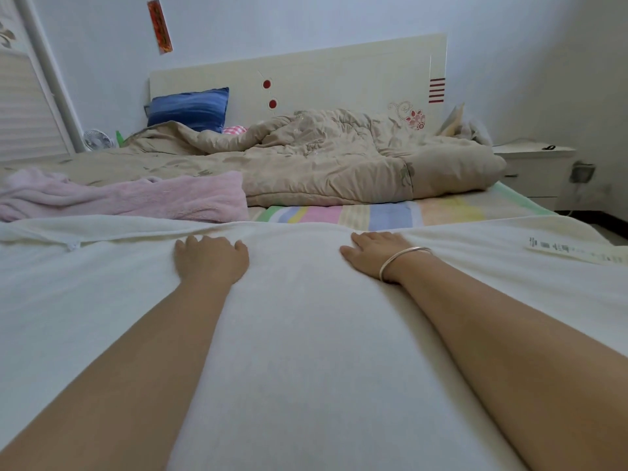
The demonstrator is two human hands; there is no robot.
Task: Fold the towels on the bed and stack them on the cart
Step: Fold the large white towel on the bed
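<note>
White towel (306, 334): entry one. It lay spread across the near end of the bed (373, 212) and filled the lower part of my view, its far edge stopping short of the striped sheet. A printed care label (574, 251) lay on its right side, and its far left part was doubled over in a ridge.

Left hand (210, 260): on the towel at the far edge, with the fingers bent and their tips hidden. I could not tell whether it gripped the cloth or only pressed on it.

Right hand (372, 251): palm down and flat on the same towel near that edge, fingers straight, holding nothing. There was a silver bangle (404, 261) at the wrist.

Pink towel (136, 198): entry two, crumpled and unfolded, just beyond the white towel's far edge on the left.

Beige quilt (323, 158): bunched farther back, touching the pink towel's right end.

Cart: not in my view.

Risks, as I judged them:
- Both hands sat near the middle of the edge and left the outer corners loose. A lift from there would likely let the corners sag and give a crooked fold.
- The doubled ridge on the left, if not smoothed first, would be trapped inside as a lump.
- The bangle could catch on the terry loops.
- A sweep of the far edge could drag the pink towel along with it.
</note>
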